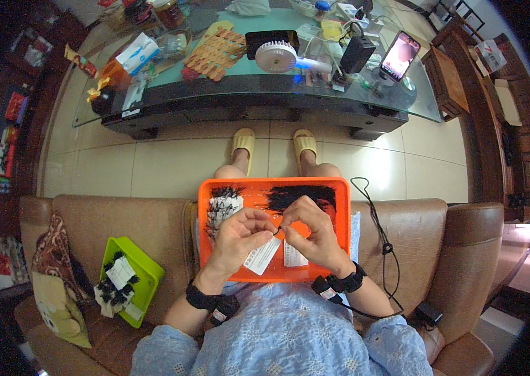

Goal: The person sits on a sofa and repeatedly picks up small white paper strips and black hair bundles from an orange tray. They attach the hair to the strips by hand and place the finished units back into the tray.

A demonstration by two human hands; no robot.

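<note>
My left hand (240, 237) and my right hand (316, 233) meet above an orange tray (336, 266) on my lap. Thumb and fingers of each are pinched together on a short, thin black strand (278, 230) that spans the small gap between them. A white printed card (262, 255) hangs or lies just under my left fingertips; whether it is joined to the strand I cannot tell. Beneath my right hand lies a second white card (294, 255). Loose black strands (299, 196) fill the tray's far right, and white cards with black strands (224, 207) are stacked at its far left.
A green tray (149, 273) with black-tufted cards (121, 274) rests on the brown sofa (114, 216) to my left, beside a cushion (58, 294). A black cable (385, 247) runs to my right wrist. Ahead, a glass table holds a white fan (275, 57) and a lit phone (399, 55).
</note>
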